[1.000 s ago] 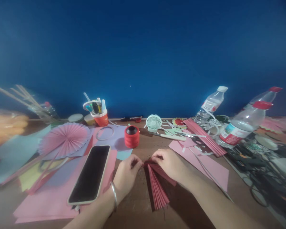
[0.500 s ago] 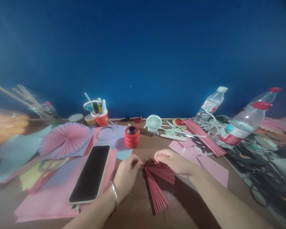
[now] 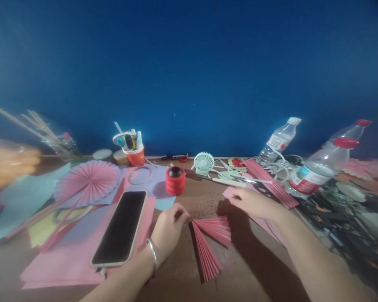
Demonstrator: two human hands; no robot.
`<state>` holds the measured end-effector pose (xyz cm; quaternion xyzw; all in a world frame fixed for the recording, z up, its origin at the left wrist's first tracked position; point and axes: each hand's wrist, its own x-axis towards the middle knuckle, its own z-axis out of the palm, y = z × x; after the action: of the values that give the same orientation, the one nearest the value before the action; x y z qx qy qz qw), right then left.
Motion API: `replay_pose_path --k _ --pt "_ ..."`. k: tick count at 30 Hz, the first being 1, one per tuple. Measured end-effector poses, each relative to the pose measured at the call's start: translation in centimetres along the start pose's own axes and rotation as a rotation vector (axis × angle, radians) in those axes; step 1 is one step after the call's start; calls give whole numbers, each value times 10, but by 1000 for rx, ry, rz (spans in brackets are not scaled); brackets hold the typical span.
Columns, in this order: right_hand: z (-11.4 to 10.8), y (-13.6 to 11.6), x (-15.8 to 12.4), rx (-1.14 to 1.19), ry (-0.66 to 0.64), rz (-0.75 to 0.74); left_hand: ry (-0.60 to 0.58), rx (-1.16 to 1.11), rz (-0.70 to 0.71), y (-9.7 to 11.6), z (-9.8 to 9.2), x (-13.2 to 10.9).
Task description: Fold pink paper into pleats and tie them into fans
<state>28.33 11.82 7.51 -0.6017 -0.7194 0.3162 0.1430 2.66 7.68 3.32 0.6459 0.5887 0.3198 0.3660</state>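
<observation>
A pleated red paper fan (image 3: 206,249) lies on the table with its two pleated wings spread from one narrow point. My left hand (image 3: 170,228), with a silver bangle at the wrist, pinches that point between thumb and forefinger. Apart from the paper, my right hand (image 3: 248,202) hovers to the right near flat pink sheets, its fingertips pressed together. Whatever those fingertips hold, if anything, is too small to make out. A red spool (image 3: 175,181) of thread or tape stands beyond my left hand.
Left of my hands, a phone (image 3: 119,228) lies on pink paper (image 3: 50,268). A pink paper rosette (image 3: 88,183), a cup of pens (image 3: 135,156) and a small fan (image 3: 203,162) stand farther back. Pleated paper (image 3: 271,182) and bottles (image 3: 323,170) are on the right.
My right hand has moved right, away from the pleated paper, uncovering its upper wing. My left hand stays at the narrow point.
</observation>
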Motion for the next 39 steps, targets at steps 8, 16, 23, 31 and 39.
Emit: replay_pose_path --k 8,16,23,31,39 --pt "57 -54 4 26 23 -382 -13 -31 29 -2 0 1" --pt "60 -48 7 134 49 -383 4 -1 15 0 0 0" --pt "60 -51 3 218 -2 -318 -22 -8 23 0 0 0" --pt "67 -53 6 610 -137 -188 -10 5 41 -2 0 -1" --pt "67 -59 4 519 -83 -166 -16 21 36 -1 0 -1"
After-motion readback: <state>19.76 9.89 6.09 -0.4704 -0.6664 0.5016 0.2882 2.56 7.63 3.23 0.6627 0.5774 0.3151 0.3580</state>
